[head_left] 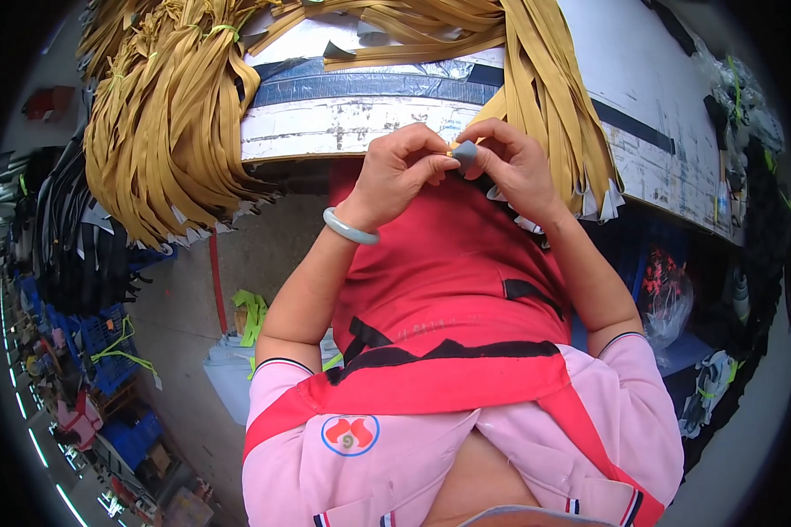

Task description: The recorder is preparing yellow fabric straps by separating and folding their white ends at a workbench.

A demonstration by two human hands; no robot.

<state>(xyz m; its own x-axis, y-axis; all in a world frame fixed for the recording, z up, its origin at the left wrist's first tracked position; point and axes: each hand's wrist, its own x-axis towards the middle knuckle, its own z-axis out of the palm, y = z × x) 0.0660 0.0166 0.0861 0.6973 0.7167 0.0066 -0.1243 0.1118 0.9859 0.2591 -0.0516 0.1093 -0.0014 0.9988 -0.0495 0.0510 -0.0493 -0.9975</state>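
Note:
In front of my apron, at the edge of the white worktable point(360, 132), both my hands are pinched together at one small piece. It is a grey tab point(466, 154) with a bit of yellow at its left side, seemingly the end of a tan strip. My left hand point(400, 171), with a pale bangle at its wrist, grips the yellow side between thumb and forefinger. The grey side is in the pinched fingers of my right hand point(514, 167). Just beyond my right hand, a bundle of long tan strips point(549, 79) drapes over the table edge, with grey-white ends hanging down.
A thick heap of tan strips point(163, 132) hangs off the table's left side, beside black strips point(66, 228). More tan strips point(404, 48) lie at the back. Blue crates point(105, 342) stand at the left, and a clear plastic bag point(668, 303) sits below the table at right.

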